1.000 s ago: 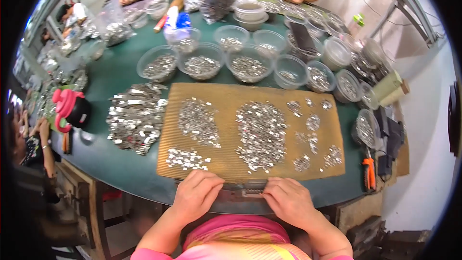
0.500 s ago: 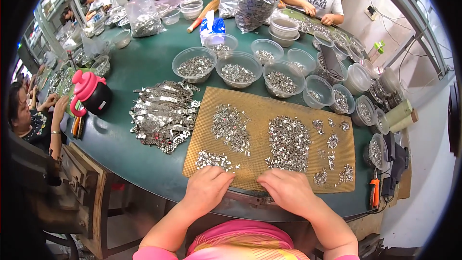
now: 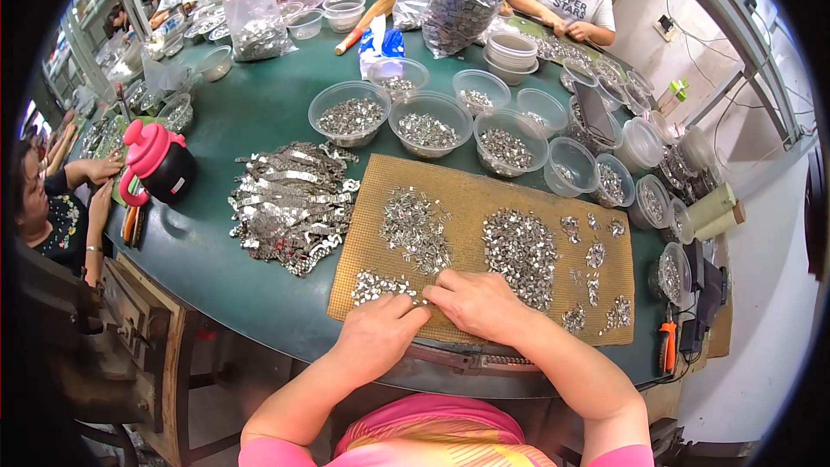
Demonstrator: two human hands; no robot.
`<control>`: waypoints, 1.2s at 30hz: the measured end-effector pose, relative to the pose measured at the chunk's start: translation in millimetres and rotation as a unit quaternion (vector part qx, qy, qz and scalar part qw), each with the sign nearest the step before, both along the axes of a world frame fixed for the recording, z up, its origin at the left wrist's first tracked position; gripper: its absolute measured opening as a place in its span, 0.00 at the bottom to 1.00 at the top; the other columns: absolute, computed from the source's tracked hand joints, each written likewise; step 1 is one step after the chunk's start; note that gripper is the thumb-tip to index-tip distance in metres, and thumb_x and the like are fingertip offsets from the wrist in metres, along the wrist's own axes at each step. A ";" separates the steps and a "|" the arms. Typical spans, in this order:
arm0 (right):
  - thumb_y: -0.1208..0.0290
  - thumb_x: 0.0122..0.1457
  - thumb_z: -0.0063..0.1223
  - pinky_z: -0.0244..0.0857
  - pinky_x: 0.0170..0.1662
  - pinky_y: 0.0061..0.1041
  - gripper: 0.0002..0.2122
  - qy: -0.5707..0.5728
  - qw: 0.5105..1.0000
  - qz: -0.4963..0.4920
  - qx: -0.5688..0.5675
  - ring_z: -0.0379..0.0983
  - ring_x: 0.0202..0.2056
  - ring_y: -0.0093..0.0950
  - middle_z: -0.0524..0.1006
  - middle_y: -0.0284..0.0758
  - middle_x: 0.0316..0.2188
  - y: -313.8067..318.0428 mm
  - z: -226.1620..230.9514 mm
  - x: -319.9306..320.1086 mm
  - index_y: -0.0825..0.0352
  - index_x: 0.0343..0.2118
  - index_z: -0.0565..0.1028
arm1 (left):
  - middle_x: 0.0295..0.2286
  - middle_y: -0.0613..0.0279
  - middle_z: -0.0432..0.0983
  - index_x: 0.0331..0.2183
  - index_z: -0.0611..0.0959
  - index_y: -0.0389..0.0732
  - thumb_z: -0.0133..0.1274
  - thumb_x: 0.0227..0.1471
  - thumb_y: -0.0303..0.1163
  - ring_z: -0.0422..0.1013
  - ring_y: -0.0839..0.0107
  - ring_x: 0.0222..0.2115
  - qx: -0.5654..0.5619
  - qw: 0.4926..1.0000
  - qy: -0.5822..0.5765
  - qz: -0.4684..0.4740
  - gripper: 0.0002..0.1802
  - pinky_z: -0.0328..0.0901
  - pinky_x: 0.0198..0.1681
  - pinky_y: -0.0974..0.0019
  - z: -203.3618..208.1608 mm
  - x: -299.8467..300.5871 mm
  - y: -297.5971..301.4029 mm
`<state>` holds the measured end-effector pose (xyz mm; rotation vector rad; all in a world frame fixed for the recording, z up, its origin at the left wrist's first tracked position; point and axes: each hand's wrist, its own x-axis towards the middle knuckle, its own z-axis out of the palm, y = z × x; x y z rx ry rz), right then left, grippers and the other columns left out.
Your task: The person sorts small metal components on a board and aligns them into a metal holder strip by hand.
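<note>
My left hand (image 3: 379, 333) is closed in a pinch at the near edge of a tan textured mat (image 3: 467, 199), beside a small pile of shiny metal pieces (image 3: 377, 286). Fingertip to fingertip with it, my right hand (image 3: 477, 304) is also pinched. Whatever the fingers hold is too small or hidden to name. Beyond the hands lies a loose heap of thin silvery bits (image 3: 415, 227). A larger heap of small metal pieces (image 3: 520, 258) spreads past my right hand, with several little clusters (image 3: 596, 254) further right.
Left of the mat lie stacked metal link strips (image 3: 292, 203). Clear plastic bowls (image 3: 430, 125) of metal parts curve around the mat's far and right sides. A black jug with a pink lid (image 3: 160, 164) stands left. Orange-handled pliers (image 3: 667, 348) lie right. Co-workers sit around the green table (image 3: 251, 112).
My right hand has moved left across the mat to meet my left hand, which has barely shifted. At the left, a co-worker's hands have moved.
</note>
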<state>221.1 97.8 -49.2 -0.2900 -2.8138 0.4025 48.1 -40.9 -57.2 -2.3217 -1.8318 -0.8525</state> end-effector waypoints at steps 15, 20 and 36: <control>0.73 0.58 0.58 0.72 0.35 0.35 0.06 0.055 0.995 -0.076 -0.043 0.77 0.32 0.37 0.76 0.35 0.32 -23.0 24.0 48.0 0.65 0.35 0.73 | 0.27 0.62 0.71 0.34 0.80 0.42 0.58 0.52 0.26 0.74 0.61 0.29 -0.032 0.998 -0.045 -0.006 0.05 0.70 0.30 0.61 8.4 -8.3 -8.2; 0.75 0.56 0.60 0.71 0.38 0.34 0.06 0.048 0.991 -0.109 -0.061 0.76 0.35 0.36 0.77 0.33 0.35 -50.5 29.9 86.9 0.65 0.35 0.73 | 0.27 0.60 0.71 0.34 0.79 0.41 0.60 0.53 0.24 0.74 0.59 0.29 -0.043 0.996 -0.074 -0.008 0.06 0.69 0.31 0.59 12.1 -15.8 -14.5; 0.78 0.52 0.62 0.72 0.47 0.34 0.10 0.062 0.983 -0.167 -0.037 0.78 0.41 0.37 0.78 0.36 0.40 -93.4 18.8 94.2 0.67 0.38 0.75 | 0.34 0.60 0.75 0.34 0.81 0.40 0.66 0.46 0.23 0.73 0.58 0.37 -0.047 0.968 -0.172 -0.176 0.11 0.69 0.40 0.58 7.7 48.4 -8.8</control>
